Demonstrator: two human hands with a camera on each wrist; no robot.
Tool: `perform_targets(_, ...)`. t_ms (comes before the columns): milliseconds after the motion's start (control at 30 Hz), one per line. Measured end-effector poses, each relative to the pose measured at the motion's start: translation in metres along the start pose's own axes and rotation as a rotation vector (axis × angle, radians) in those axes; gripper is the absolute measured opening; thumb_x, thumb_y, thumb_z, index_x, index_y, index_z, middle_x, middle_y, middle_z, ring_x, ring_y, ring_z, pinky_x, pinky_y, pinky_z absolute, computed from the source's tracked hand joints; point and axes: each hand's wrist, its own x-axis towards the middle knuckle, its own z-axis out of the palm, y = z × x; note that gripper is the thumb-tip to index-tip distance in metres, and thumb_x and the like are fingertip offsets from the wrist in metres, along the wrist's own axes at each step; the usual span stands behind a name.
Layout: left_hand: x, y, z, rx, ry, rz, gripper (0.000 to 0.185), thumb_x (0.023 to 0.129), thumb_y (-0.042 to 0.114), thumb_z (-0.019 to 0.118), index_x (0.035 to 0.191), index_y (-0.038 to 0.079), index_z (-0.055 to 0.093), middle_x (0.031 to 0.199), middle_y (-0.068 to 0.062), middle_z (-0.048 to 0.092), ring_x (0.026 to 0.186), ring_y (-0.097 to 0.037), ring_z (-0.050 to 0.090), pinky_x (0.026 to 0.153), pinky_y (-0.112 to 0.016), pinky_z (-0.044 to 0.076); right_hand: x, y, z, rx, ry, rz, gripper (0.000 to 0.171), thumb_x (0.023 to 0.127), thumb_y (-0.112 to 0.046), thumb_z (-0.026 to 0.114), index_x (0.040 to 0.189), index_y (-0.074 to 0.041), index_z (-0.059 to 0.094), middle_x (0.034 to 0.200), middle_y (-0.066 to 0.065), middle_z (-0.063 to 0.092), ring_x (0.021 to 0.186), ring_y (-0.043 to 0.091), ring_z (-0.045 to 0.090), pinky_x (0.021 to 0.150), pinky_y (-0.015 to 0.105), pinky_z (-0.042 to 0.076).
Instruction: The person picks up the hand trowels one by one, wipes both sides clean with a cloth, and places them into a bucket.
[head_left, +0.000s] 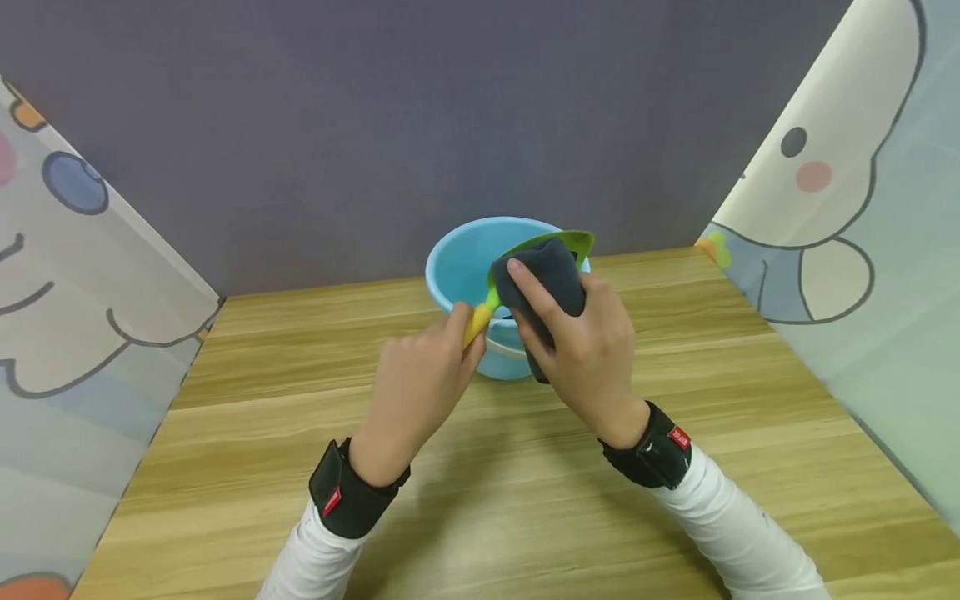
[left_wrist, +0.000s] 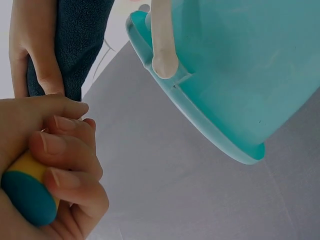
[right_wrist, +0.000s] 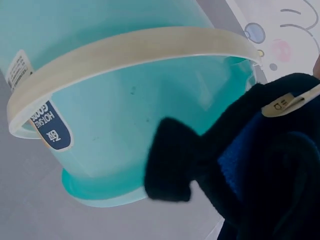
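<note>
The light blue bucket carries a dark blue sticker reading "HOTSAVE GOODS" beside a white label with print too small to read; a pale tag on the dark grey cloth shows one letter. The green spatula has its long axis running from 7 o'clock to 1 o'clock, with the blade at 1 o'clock over the bucket rim and the yellow handle at 7 o'clock. The left hand has its fingers curled round the handle. The right hand presses the cloth against the blade, thumb and fingers wrapped round it. The bucket stands on the wooden table at 12 o'clock from both hands.
</note>
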Motion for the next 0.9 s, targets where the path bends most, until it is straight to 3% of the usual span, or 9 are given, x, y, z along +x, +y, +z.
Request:
perform_targets(433, -0.001, -0.006, -0.003, -0.003, 0.003, -0.009, 0.023, 0.096, 0.021, 0.068, 0.089, 0.006, 0.054, 0.055, 0.003, 0.039, 0.039, -0.010, 0.035, 0.038, -0.025, 0.023, 0.004, 0.004, 0.003, -0.007, 0.053, 0.047, 0.039, 0.100, -0.034, 0.064, 0.138, -0.028, 0.060, 0.105, 0.032, 0.055, 0.083, 0.043, 0.057, 0.065, 0.053, 0.052)
perform_targets(900, 0.000, -0.008, -0.002, -0.057, -0.016, -0.035, 0.024, 0.098, 0.024, 0.067, 0.090, 0.005, 0.054, 0.057, 0.003, 0.036, 0.040, -0.011, 0.032, 0.039, -0.025, 0.022, 0.012, 0.017, -0.002, 0.002, 0.130, 0.151, 0.041, 0.096, -0.027, 0.069, 0.136, -0.031, 0.062, 0.107, 0.031, 0.056, 0.089, 0.043, 0.056, 0.069, 0.057, 0.050)
